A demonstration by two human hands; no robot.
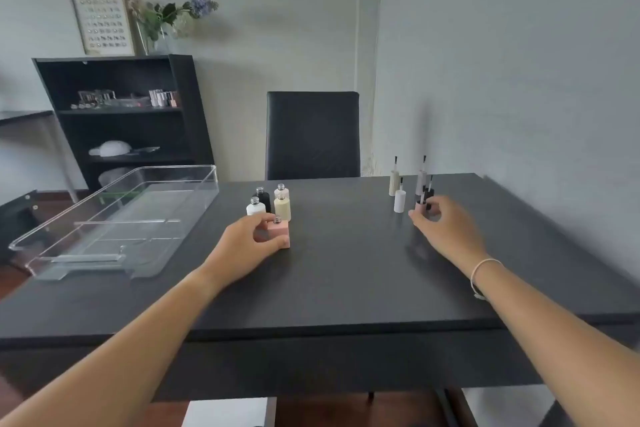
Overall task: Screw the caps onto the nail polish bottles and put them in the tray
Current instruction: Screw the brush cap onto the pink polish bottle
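A pink nail polish bottle [280,231] stands uncapped on the dark table, and my left hand [247,246] grips it from the left. Behind it stand a white bottle [255,207], a black bottle [263,198], a cream bottle [282,207] and a pale pink bottle [281,191], all uncapped. At the right, brush caps stand upright with brushes pointing up: a cream cap [393,182], a grey cap [421,180], a white cap [399,200] and a black cap [428,196]. My right hand [441,224] closes its fingertips on a pink cap [420,207]. A clear tray [114,218] lies at the left.
A black chair [312,135] stands at the table's far side. A black shelf unit [121,114] with small items stands behind the tray, against the wall. The wall runs close along the table's right edge.
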